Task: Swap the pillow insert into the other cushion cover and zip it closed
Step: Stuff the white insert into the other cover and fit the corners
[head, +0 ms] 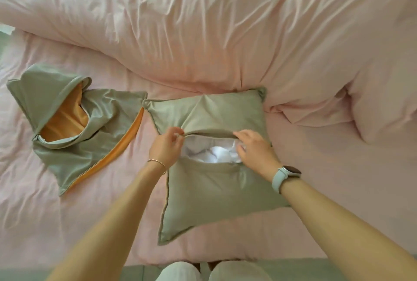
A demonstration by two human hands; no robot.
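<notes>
Cover [209,181]: green, zip gaping, white insert [216,153] showing.
Left hand [165,147]: pinches zip edge.
Right hand [255,149]: fingers curled into opening.

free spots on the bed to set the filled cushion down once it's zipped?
Flat pink sheet right of the filled cushion, below the bunched duvet. Another bare strip near the bed edge, below the empty cover. Crowded: the gap between empty cover and cushion is narrow, where the left hand works; the right hand is at the open zip.
</notes>
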